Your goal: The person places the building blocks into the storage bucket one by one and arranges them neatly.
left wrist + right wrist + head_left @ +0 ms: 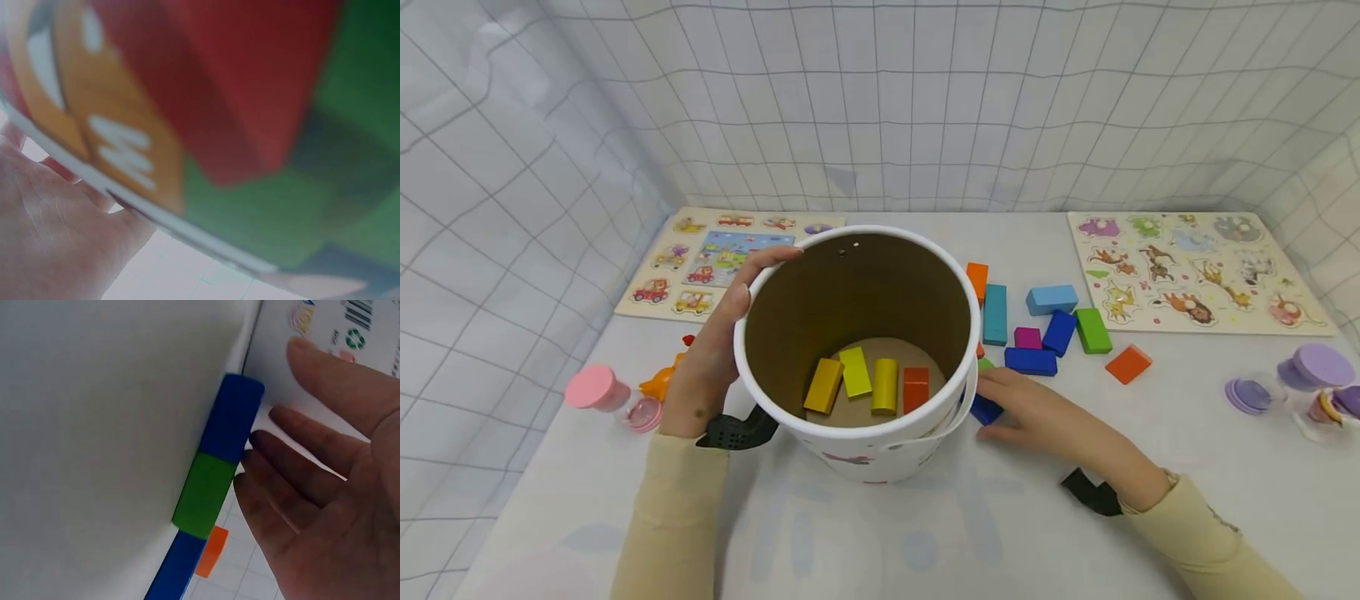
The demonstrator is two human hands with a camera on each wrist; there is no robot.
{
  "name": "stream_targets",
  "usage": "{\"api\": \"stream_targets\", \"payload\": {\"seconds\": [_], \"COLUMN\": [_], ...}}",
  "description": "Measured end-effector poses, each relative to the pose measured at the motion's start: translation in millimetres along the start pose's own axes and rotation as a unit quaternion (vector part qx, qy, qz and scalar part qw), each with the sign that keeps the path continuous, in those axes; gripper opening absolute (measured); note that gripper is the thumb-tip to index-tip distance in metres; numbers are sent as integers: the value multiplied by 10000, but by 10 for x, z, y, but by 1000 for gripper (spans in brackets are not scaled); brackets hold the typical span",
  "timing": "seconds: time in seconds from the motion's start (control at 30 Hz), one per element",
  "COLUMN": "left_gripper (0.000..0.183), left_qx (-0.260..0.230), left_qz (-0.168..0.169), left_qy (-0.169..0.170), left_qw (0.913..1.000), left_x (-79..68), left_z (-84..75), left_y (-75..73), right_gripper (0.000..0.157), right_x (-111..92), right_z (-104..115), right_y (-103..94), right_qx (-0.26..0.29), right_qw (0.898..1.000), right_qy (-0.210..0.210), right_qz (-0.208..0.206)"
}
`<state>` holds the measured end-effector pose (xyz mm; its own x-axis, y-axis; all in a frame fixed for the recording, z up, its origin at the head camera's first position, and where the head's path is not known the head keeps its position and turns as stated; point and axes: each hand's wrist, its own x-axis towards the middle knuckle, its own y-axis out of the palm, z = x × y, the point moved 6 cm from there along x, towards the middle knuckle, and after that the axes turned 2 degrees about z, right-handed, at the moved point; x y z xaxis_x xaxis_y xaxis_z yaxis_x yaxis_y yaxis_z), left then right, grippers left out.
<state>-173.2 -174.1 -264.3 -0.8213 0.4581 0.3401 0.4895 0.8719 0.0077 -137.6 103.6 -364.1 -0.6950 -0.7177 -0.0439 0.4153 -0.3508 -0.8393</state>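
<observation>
Plainly, what counts here is how the dark blue block (987, 411) lies: on the table (917, 550), tucked between the bucket (887, 462) and the right hand (1048, 417). From where I stand, it sits just right of the bucket wall, partly hidden under the rim and handle, and the right hand is by far the nearer one.

That hand grips nothing. Its fingers are loosely bent and apart, the thumb spread away from them. In the right wrist view the fingertips come right up to the block's side; whether they touch it, I can't tell. There the block's long side runs in line with a green block (205, 494), the two end to end, and the fingers point across that line rather than along it.

The left hand (703, 350) is on the opposite side, holding the bucket at its left edge, fingers bent round it near the rim; how firmly, I can't say. So the whole bucket stands between that hand and the block. The bucket's mouth faces up, showing an amber block (823, 386), a yellow block (855, 372), a mustard rounded piece (884, 387) and a red block (916, 389) on its floor.
</observation>
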Motion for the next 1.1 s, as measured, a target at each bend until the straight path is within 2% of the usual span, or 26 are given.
{"api": "stream_targets", "payload": {"seconds": [0.1,0.27,0.53,0.7,0.97,1.1], "left_gripper": [54,54,60,62,56,58], "left_qx": [-39,-88,-145,-160,-99,-73], "left_qz": [14,15,-143,-72,-39,-35], "left_qy": [7,-30,-197,-188,-88,-107], "left_qw": [10000,10000,9996,9997,9999,9999], "left_x": [0,7,-24,-24,7,7], "left_z": [-1,0,22,15,-11,-1], "left_y": [-1,1,-21,-15,5,0], "right_gripper": [67,70,66,69,72,71], "right_x": [25,33,32,22,-22,-32], "right_z": [30,27,13,-3,5,17], "right_y": [49,57,45,37,42,39], "right_qx": [-501,-973,-1115,-1108,-696,-535], "right_qw": [9982,9945,9933,9935,9959,9964], "right_qy": [-262,-284,-291,-205,0,40], "right_qz": [-214,-259,8,163,578,656]}}
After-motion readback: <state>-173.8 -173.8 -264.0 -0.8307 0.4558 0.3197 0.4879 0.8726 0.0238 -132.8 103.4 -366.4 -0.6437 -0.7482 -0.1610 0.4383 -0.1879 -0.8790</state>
